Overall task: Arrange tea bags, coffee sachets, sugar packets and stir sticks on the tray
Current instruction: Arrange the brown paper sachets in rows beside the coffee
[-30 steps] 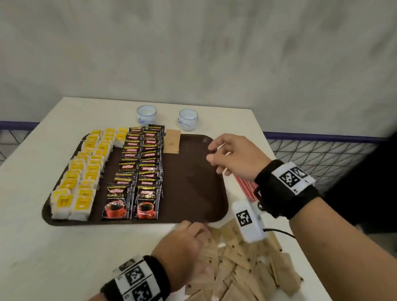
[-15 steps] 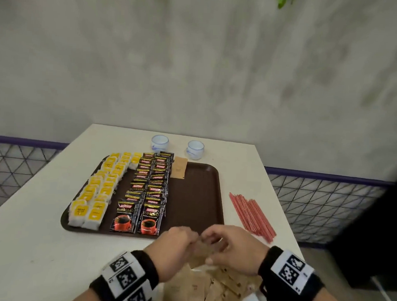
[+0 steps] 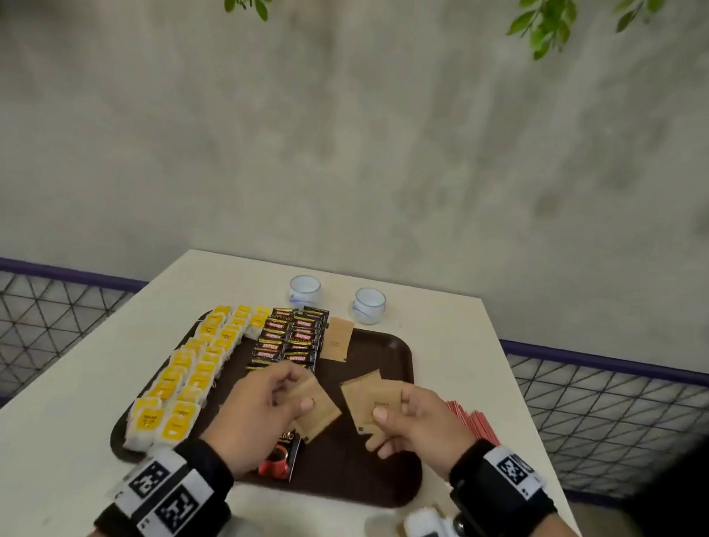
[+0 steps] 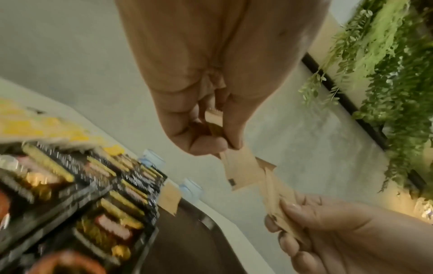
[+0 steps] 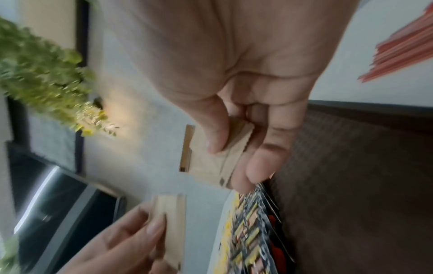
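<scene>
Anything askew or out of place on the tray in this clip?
Nothing damaged or spilled. The only oddity: a single sugar packet lies on the tray, slightly tilted beside the neat coffee sachets. The stir sticks sit off it.

My left hand [image 3: 263,412] covers most of the coffee sachets [image 3: 290,341] nearest me. My right hand [image 3: 413,427] hides part of the stir sticks [image 3: 474,421]. Sachet print [image 4: 112,194] is blurred in both wrist views.
</scene>
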{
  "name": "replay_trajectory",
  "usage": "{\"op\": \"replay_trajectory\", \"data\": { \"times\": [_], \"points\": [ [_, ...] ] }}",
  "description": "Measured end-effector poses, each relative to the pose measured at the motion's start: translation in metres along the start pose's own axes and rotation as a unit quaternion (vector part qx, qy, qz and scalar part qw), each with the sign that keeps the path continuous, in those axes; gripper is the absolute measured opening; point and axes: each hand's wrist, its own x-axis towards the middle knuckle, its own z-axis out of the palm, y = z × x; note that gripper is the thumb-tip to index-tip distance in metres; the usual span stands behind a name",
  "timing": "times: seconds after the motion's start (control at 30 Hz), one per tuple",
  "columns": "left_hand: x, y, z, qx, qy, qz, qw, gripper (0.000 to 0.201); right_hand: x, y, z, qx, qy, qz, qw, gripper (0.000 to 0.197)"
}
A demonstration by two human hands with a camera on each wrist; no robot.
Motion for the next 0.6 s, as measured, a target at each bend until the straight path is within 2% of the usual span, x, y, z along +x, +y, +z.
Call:
{"op": "replay_trajectory", "data": {
  "times": [0.07, 0.17, 0.23, 0.3, 0.4, 0.5, 0.6],
  "points": [
    [0.019, -0.002, -0.015, 0.017, -0.001, 0.005, 1.0, 0.019, 0.019, -0.005, 0.0, 0.029, 0.009, 0.018, 0.999, 0.017],
    [0.041, 0.002, -0.024, 0.054, -0.052, 0.023, 0.997, 0.011, 0.044, -0.006, 0.006, 0.05, 0.002, 0.036, 0.998, 0.02],
    [0.049, 0.004, -0.022, 0.057, -0.079, 0.033, 0.995, 0.005, 0.056, -0.003, 0.011, 0.059, -0.001, 0.035, 0.998, 0.021],
    [0.057, 0.002, -0.018, 0.023, -0.094, 0.038, 0.995, 0.008, 0.064, 0.001, 0.016, 0.079, -0.015, 0.026, 0.996, 0.021],
    [0.068, -0.002, -0.011, -0.061, -0.091, 0.015, 0.994, 0.008, 0.071, 0.004, 0.019, 0.081, -0.025, 0.0, 0.996, 0.021],
    [0.079, -0.012, -0.011, -0.034, -0.051, 0.025, 0.998, 0.007, 0.078, 0.005, 0.017, 0.06, 0.006, -0.015, 0.998, 0.026],
    [0.082, -0.015, -0.011, -0.02, -0.063, 0.024, 0.998, 0.008, 0.083, 0.006, 0.013, 0.043, 0.012, -0.012, 0.999, 0.027]
  ]
}}
